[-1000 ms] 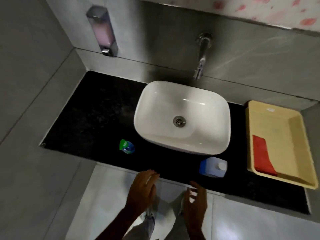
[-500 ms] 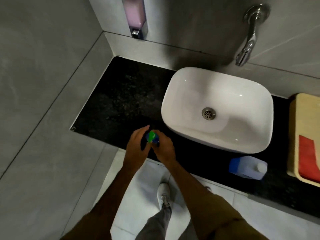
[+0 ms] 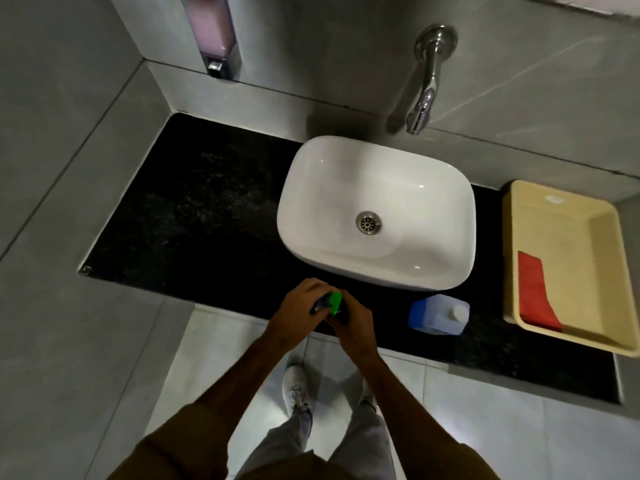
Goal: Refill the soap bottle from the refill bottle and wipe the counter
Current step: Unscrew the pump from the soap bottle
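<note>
The small soap bottle [image 3: 333,304], blue with a green pump top, stands near the front edge of the black counter [image 3: 194,216]. Both hands are closed around it: my left hand [image 3: 297,315] grips its left side and my right hand [image 3: 353,322] its right side by the green top. Most of the bottle's body is hidden under my fingers. The refill bottle [image 3: 437,315], pale blue with a white cap, lies on its side on the counter to the right, in front of the basin. A red cloth [image 3: 535,294] rests in the yellow tray [image 3: 609,341].
A white basin [image 3: 377,192] sits mid-counter under a chrome tap [image 3: 427,84]. A wall soap dispenser [image 3: 213,32] with pink liquid hangs at the back left. Grey tiled walls close in the left and back. My shoes stand on the tiled floor below.
A second ago both hands hung free in front of the counter. They then reached the soap bottle and now hold it nearer the front edge; the view shifted as my head moved.
</note>
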Demonstrator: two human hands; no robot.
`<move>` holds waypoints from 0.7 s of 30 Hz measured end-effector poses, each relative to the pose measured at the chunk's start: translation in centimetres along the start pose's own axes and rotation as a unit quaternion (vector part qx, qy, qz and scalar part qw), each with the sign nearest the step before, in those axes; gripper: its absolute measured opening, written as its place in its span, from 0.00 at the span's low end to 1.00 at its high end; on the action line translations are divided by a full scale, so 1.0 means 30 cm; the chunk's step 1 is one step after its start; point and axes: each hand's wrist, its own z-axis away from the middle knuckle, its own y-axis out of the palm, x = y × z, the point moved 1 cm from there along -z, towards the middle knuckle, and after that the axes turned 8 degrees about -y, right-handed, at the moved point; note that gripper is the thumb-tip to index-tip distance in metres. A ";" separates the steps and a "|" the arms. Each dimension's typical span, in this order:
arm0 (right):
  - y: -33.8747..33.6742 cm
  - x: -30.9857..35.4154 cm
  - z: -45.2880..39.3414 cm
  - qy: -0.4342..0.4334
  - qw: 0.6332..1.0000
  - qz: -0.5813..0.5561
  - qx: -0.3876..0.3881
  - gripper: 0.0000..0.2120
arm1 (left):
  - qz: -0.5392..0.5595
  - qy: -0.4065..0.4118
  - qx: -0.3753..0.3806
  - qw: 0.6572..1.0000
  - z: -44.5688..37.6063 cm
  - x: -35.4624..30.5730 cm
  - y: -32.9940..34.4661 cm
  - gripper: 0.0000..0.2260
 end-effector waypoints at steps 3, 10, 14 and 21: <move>0.017 0.001 -0.009 0.014 1.000 -0.012 -0.014 0.19 | 0.027 -0.043 -0.068 0.996 0.001 0.009 0.019 0.14; 0.012 -0.016 0.003 -0.003 1.000 0.008 -0.002 0.19 | 0.051 -0.006 -0.051 0.997 0.028 0.013 0.046 0.22; 0.015 -0.014 0.005 0.007 1.000 -0.007 0.003 0.18 | 0.070 0.014 -0.073 0.995 0.065 0.029 0.047 0.20; 0.011 -0.008 0.007 0.003 0.999 -0.035 -0.001 0.18 | 0.088 -0.036 -0.103 0.990 0.077 0.027 0.034 0.19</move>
